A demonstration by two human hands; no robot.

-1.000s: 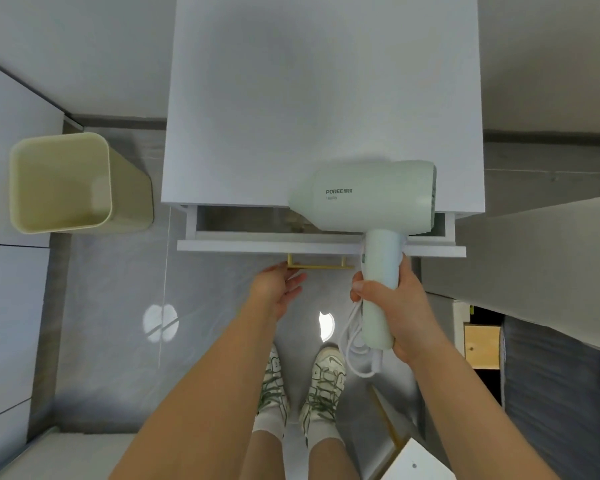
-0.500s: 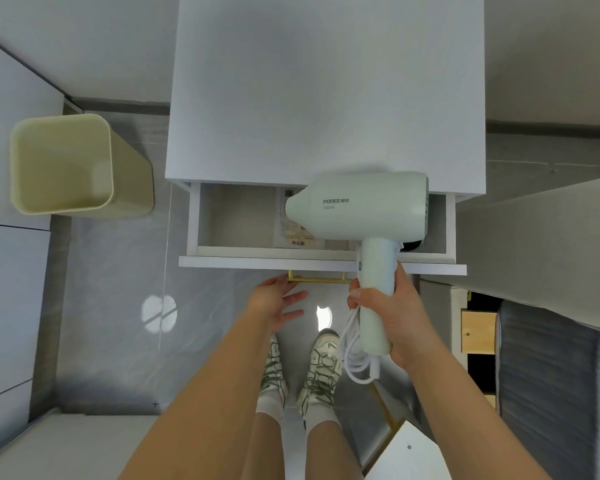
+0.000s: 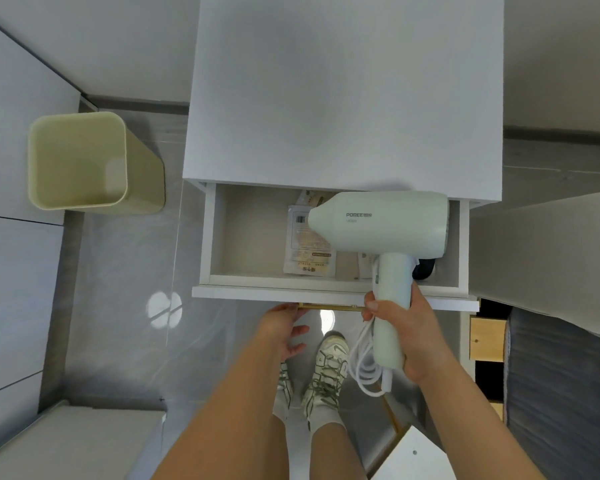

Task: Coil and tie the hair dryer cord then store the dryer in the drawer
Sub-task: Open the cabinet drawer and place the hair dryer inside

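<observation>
White cord (image 3: 363, 365) nearest of all: it hangs in a few gathered loops under the right hand (image 3: 407, 336), just above the pale shoes (image 3: 327, 362). It looks coiled, but I can't make out a tie from here. That hand has fingers and thumb wrapped round the handle of the mint-green hair dryer (image 3: 378, 223), pinning the top of the loops against it.

Across to the left, the left hand (image 3: 280, 328) sits right up against the left end of the brass pull (image 3: 329, 308). Its fingers are loose and a little spread. I can't tell whether any of them hooks the bar.

Further off, the drawer (image 3: 257, 292) stands open. The dryer's body hangs over its right half, nozzle pointing left, held in the air and not set down. Beneath it lie some flat packets (image 3: 309, 247), with a dark object (image 3: 425, 268) in the near right corner. The left part of the drawer floor is bare.

So I'd say we're on the last step: stowing. The next move calls for lowering the dryer in, probably lying flat, tucking the loops in so none trails over the front edge, then letting go and pushing the drawer shut.

Beyond that is the white cabinet (image 3: 343, 98) top, and far left a cream bin (image 3: 80, 161) on the floor.
</observation>
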